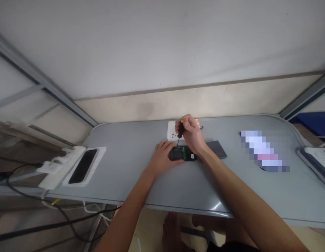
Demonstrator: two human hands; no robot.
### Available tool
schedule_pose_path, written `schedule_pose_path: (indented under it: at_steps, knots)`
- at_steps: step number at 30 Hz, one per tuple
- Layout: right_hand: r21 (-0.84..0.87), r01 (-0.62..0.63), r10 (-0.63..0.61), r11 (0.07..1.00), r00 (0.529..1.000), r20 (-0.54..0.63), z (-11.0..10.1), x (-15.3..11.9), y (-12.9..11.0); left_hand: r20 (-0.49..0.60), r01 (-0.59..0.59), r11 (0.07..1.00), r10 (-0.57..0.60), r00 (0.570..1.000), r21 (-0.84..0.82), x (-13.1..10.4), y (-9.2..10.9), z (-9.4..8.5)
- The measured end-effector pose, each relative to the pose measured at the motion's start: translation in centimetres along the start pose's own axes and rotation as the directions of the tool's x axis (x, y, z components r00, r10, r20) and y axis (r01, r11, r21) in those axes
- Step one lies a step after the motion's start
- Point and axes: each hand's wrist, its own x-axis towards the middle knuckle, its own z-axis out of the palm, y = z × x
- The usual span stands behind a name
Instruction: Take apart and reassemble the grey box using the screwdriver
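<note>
A small black electronic device (176, 154) with a bare green circuit board (185, 152) lies on the grey table. My left hand (163, 154) is closed around its left end, thumb along the near edge and fingers over the far edge. Above it, my right hand (191, 131) grips a screwdriver (180, 131) with a dark handle and a yellow end. The thin shaft points down, its tip at the upper part of the board. Behind the hands is a white sheet (171, 131) with several small dark bits on it, perhaps screws. A dark flat cover (217, 149) lies right of the device, partly behind my right forearm.
A dark phone (83, 166) lies on white paper at the left, beside a white power strip (61, 168) with plugs and cables. A blurred-out screen (263, 150) lies at the right. A white object (318, 159) stands at the table's right edge. A wall rises behind.
</note>
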Motion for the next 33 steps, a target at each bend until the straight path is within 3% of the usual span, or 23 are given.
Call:
schedule_pose_path:
  at_steps: [4, 11, 15, 18, 25, 33]
  knots:
    - [-0.004, -0.054, 0.054, 0.999, 0.997, 0.063, 0.4, -0.1, -0.2, 0.007, 0.022, 1.000, -0.022, 1.000, -0.001, 0.0, 0.2, -0.1]
    - [0.013, 0.011, -0.011, 1.000, 1.000, -0.016, 0.4, -0.4, 0.1, -0.008, 0.019, 1.000, -0.019, 1.000, 0.002, -0.1, 0.0, 0.2]
    - [-0.024, 0.035, -0.035, 0.999, 0.999, 0.027, -0.2, -0.1, 0.2, -0.004, 0.018, 1.000, -0.018, 1.000, -0.004, -0.1, -0.1, 0.3]
    - [-0.038, -0.020, 0.022, 0.999, 0.997, 0.068, 0.0, -0.1, 0.2, -0.001, 0.022, 1.000, -0.022, 1.000, -0.009, 0.1, -0.1, 0.5]
    - [-0.018, 0.017, -0.017, 1.000, 1.000, 0.021, 1.2, -0.9, -0.2, 0.007, 0.014, 1.000, -0.014, 1.000, -0.012, 0.1, 0.0, 0.4]
    - [-0.149, 0.034, -0.025, 0.988, 0.998, 0.061, 0.3, -0.4, -0.6, 0.012, 0.001, 1.000, -0.001, 1.000, 0.003, -0.1, 0.0, 0.2]
